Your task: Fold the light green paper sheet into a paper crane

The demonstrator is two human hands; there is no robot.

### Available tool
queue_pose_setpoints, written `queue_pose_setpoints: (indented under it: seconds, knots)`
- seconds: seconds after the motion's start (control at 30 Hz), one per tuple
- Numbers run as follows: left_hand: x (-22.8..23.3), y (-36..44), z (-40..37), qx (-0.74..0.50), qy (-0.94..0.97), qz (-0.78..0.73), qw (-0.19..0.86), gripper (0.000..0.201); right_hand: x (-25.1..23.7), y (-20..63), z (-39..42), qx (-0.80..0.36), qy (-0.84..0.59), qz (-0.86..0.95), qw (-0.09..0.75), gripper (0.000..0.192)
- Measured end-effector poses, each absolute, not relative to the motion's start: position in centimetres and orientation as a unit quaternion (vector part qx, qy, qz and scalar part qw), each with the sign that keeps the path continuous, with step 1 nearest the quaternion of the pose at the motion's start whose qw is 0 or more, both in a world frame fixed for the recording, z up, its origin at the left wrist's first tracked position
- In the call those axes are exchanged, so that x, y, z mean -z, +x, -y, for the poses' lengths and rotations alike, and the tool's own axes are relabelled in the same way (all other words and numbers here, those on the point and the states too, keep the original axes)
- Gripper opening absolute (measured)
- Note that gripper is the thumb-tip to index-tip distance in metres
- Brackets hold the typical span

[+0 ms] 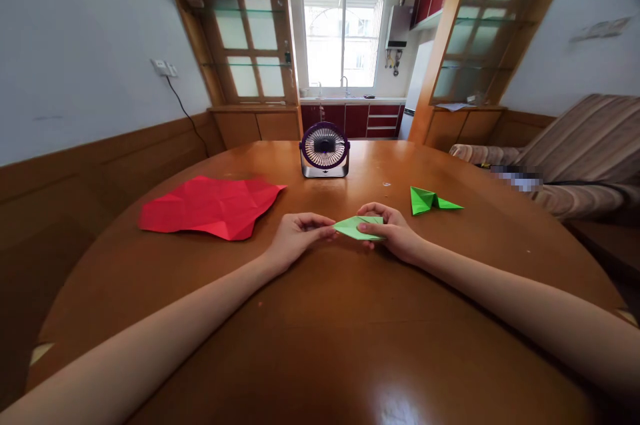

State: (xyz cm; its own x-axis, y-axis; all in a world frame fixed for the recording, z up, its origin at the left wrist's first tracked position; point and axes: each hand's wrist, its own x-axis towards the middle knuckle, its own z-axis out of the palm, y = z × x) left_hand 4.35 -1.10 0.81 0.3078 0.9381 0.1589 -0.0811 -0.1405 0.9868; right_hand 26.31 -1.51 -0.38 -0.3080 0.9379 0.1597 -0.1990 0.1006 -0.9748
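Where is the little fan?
In the head view, the small purple fan stands at the far middle of the round wooden table, beyond both hands.

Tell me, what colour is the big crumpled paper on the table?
Red; the creased sheet shows clearly in the head view.

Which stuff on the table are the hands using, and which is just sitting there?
In use: light green folded paper, pinched by left hand and right hand.

Lying about: red creased paper, bright green folded piece, small purple fan.
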Motion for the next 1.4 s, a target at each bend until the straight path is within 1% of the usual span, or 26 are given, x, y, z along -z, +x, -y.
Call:
queue_pose_setpoints:
  seconds: [0.1,0.17,0.27,0.4,0.43,0.53,0.67,0.9,1.1,1.3,1.4]
  knots:
    - [-0.7,4.7,1.2,-0.451,0.565,-0.341,0.601,0.045,0.4,26.0,1.9,-0.557,-0.330,0.585,0.488,0.041]
    - [-0.6,4.9,1.3,-0.415,0.559,-0.354,0.625,0.050,0.4,25.9,2.1,-0.544,-0.329,0.605,0.479,0.042]
    - [-0.4,5.2,1.4,-0.369,0.565,-0.376,0.635,0.038,0.4,25.8,2.3,-0.534,-0.325,0.620,0.475,0.044]
    - [-0.4,5.3,1.3,-0.394,0.561,-0.378,0.622,0.033,0.5,25.7,1.9,-0.544,-0.333,0.602,0.480,0.053]
    - [-0.4,5.2,1.3,-0.403,0.559,-0.380,0.618,0.033,0.6,25.7,1.7,-0.552,-0.335,0.590,0.484,0.051]
    - [-0.6,5.0,1.2,-0.426,0.551,-0.387,0.604,0.032,0.7,25.7,1.3,-0.571,-0.335,0.570,0.487,0.036]
    - [-0.7,4.8,1.1,-0.439,0.540,-0.378,0.611,0.031,0.7,25.7,1.3,-0.556,-0.366,0.572,0.480,0.039]
    - [-0.6,4.9,1.2,-0.411,0.529,-0.307,0.676,0.029,0.2,25.7,2.0,-0.497,-0.402,0.592,0.491,0.042]
    - [-0.5,4.8,1.3,-0.363,0.536,-0.314,0.694,0.033,0.3,25.7,2.0,-0.499,-0.400,0.607,0.471,0.041]
    - [-0.5,4.4,1.0,-0.362,0.528,-0.289,0.712,0.029,0.6,26.1,1.7,-0.542,-0.371,0.630,0.414,0.038]
    - [-0.7,4.3,1.1,-0.352,0.528,-0.280,0.720,0.027,0.6,26.3,1.7,-0.548,-0.362,0.634,0.409,0.038]
